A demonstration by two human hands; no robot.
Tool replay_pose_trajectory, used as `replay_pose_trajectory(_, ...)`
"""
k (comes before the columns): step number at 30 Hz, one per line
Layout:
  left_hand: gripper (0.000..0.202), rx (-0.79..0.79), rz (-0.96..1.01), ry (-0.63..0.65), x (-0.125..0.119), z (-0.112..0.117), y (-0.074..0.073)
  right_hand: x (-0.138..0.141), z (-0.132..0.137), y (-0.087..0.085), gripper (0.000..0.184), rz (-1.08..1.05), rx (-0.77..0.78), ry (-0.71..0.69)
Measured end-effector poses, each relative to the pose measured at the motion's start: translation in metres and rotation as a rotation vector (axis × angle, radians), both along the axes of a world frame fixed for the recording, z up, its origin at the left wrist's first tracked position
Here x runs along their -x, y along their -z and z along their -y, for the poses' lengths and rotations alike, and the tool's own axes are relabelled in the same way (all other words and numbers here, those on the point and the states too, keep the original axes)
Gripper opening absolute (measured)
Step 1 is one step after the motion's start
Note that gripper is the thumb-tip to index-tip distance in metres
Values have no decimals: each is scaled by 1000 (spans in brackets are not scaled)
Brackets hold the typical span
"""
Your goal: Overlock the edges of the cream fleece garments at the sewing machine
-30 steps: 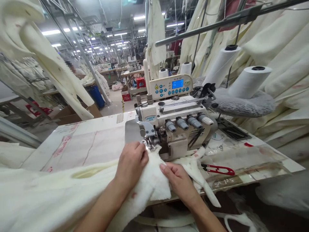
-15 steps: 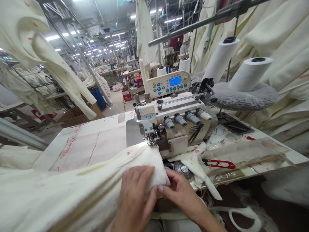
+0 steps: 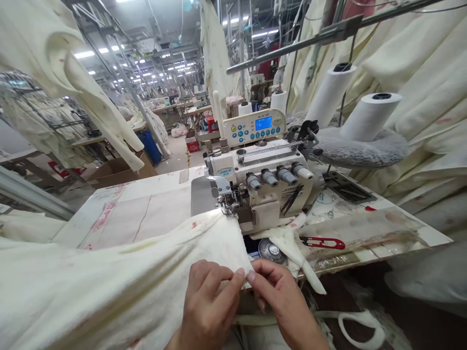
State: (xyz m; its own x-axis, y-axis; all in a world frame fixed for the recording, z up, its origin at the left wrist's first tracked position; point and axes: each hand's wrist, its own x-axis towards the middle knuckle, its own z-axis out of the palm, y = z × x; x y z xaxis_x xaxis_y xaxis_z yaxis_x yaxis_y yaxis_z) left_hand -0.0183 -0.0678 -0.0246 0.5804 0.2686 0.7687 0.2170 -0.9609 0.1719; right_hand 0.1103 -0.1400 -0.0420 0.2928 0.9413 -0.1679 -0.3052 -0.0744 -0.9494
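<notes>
Two hands (image 3: 209,306) (image 3: 290,301) pinch cream fabric (image 3: 215,238) between their fingers (image 3: 259,283).

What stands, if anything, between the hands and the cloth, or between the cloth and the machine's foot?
Nothing visible. The left hand and right hand hold the cloth at its edge; its far part reaches the foot. The snips lie to the right.
</notes>
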Motion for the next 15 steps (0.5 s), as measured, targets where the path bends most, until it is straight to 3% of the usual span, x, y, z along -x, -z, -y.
replay_pose_trajectory(2, 25, -80, 15, -27, 1, 0, 3, 0, 4, 1, 31, -66, -4, -54)
replay_pose_trajectory(4, 24, -132, 20, -39, 2, -1, 5, -3, 7, 2, 26, 45, -34, -91)
replay_pose_trajectory(6, 21, -166, 12, -15, 1, -2, 4, -9, 7, 2, 22, 423, -158, -5)
replay_pose_trajectory(8, 16, -212, -2, 10, -2, -3, 4, -16, 6, 1, 29, 902, -382, 169)
replay_pose_trajectory(10, 14, -255, 7, 44, -4, -5, 5, -22, 3, 0, 30, 1217, -590, 268)
replay_pose_trajectory(12, 15, -256, 22, 28, -5, -9, 9, -27, 0, 0, 23, 1325, -671, 280)
replay_pose_trajectory(15, 28, -195, -108, -82, -2, -19, 17, -31, -3, 1, 18, 1339, -675, 269)
